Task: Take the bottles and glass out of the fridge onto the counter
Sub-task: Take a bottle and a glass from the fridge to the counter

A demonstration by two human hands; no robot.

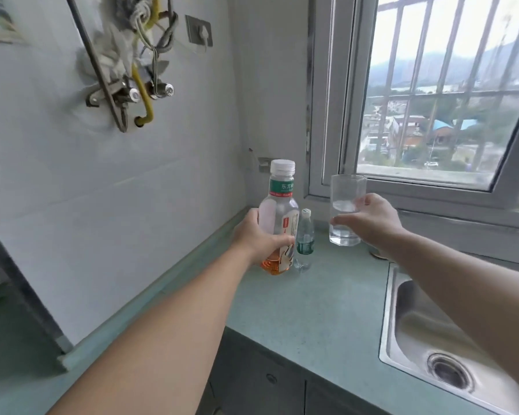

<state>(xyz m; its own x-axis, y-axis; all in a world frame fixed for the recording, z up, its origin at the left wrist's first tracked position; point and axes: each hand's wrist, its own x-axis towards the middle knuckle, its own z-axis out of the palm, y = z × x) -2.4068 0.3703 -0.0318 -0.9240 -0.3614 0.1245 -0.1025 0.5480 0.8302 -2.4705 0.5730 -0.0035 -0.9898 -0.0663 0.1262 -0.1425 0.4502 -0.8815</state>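
Note:
My left hand (259, 236) grips a tall plastic bottle (280, 211) with a white cap, a green and red label and a little orange liquid at the bottom; its base is at or just above the green counter (321, 298). Right behind it a small clear water bottle (305, 236) with a green label stands on the counter. My right hand (372, 220) holds a clear drinking glass (345, 211) from the side, lifted slightly above the counter near the window corner. The fridge is out of view.
A steel sink (426, 333) is set in the counter at the right, under my right forearm. A barred window (450, 94) is behind the glass. Pipes and valves (132, 85) hang on the white tiled wall at the left. Cabinet doors (267, 381) lie below.

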